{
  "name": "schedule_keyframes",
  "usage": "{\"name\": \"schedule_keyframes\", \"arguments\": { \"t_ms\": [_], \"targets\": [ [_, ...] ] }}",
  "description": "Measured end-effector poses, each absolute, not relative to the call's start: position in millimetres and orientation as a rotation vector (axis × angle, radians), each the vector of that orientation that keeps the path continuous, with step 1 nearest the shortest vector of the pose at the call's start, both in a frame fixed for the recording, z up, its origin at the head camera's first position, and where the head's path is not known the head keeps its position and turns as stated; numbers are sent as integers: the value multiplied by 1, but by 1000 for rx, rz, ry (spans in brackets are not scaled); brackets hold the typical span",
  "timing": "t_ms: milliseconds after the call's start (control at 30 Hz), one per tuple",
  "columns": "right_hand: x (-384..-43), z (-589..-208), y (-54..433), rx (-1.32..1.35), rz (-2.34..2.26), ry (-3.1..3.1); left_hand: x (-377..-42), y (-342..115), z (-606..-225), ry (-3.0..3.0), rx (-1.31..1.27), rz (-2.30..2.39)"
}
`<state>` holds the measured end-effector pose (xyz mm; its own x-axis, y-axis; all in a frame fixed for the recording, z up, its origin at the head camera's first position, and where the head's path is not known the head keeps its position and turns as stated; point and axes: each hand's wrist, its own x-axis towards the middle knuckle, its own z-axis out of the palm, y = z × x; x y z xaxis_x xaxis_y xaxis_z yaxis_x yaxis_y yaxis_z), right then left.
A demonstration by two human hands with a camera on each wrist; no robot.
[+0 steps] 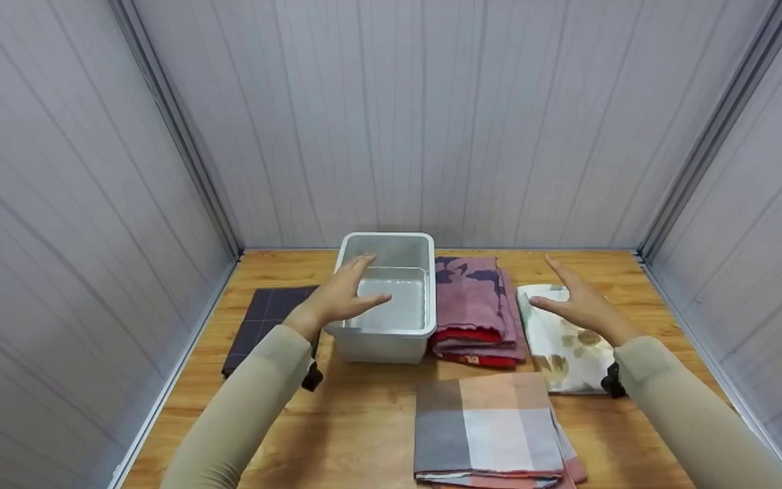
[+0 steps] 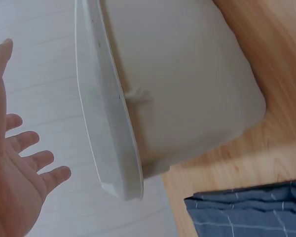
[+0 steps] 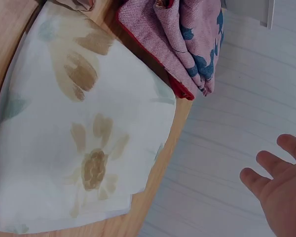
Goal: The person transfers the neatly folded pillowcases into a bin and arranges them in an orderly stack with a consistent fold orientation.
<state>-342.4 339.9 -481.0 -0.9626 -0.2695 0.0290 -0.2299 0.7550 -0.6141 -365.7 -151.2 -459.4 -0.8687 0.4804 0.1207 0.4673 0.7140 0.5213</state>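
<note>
My left hand point(image 1: 340, 293) hovers over the left side of a white plastic bin point(image 1: 381, 346), fingers extended and thumb spread, holding nothing. In the left wrist view the bin's outer wall point(image 2: 182, 74) fills the middle, with the hand beside its rim. My right hand point(image 1: 584, 305) is raised above a folded white floral cloth point(image 1: 554, 339), its fingers stretched out and its palm bare. Between the bin and that cloth lies a folded mauve cloth point(image 1: 469, 295) with dark leaf shapes and red edges. Nearer me sits a folded checked cloth point(image 1: 493, 428) in grey, white and peach.
A folded dark cloth point(image 1: 272, 312) with thin pale lines lies left of the bin, partly behind my left arm. Everything stands on a wooden tabletop point(image 1: 364, 428). Pale panel walls point(image 1: 425, 122) enclose it at the back and on both sides.
</note>
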Motion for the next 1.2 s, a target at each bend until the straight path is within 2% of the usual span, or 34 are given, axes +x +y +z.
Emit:
{"name": "schedule_keyframes", "arguments": {
  "t_ms": [567,1200],
  "targets": [
    [-341,-481,338,-450,-1264,2853,-362,-144,-459,2672,743,1270],
    [-339,-482,330,-568,-1268,2797,-350,-128,-451,2463,855,1319]
  ]
}}
